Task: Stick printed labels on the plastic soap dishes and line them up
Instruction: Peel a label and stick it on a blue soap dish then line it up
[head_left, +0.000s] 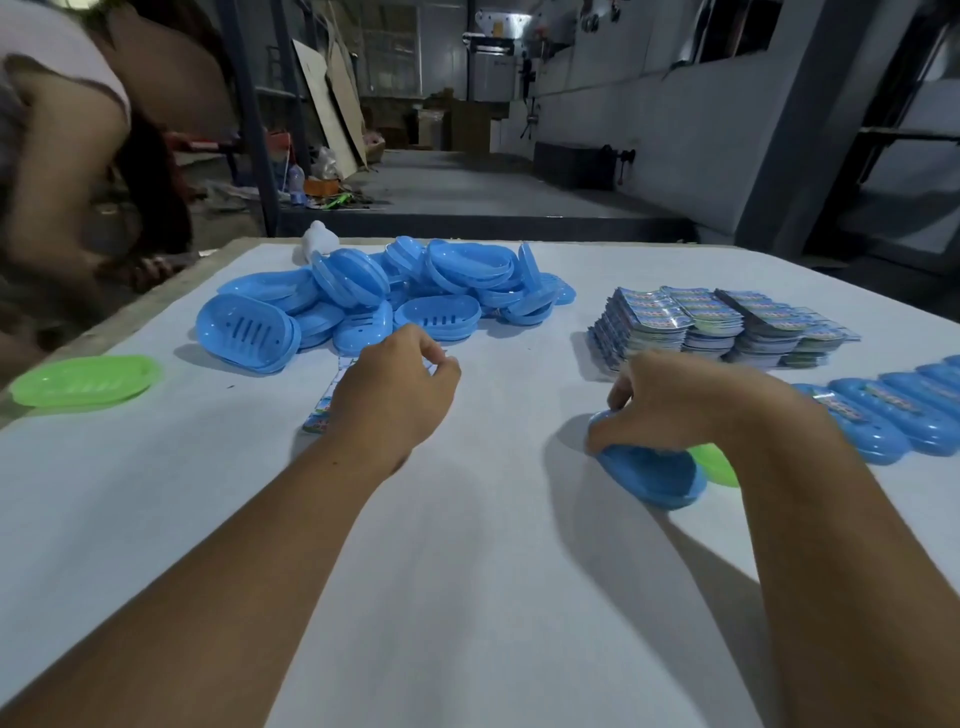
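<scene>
I see left hand (397, 382) pinching label strip (323, 410) on white table (467, 571). Right hand (670, 402) grips blue dish (649, 475), hiding most of green dish (719, 462). Unlabelled pile (384, 296) beyond; label stacks (722, 325), labelled row (893, 415) right; lone green dish (83, 379) left.

Soap dishes (441, 317) smooth glossy plastic; labels (722, 322) shiny printed paper; table (467, 571) matt white.

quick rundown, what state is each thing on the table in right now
left hand: fingers curled, pinching a label strip
right hand: gripping a blue dish, tilted on the table
blue dish pile: loose heap, no labels visible
label stacks: neat bundles, side by side
labelled dishes: overlapping row, labels on
left green dish: flat, no label visible
right green dish: mostly hidden
</scene>
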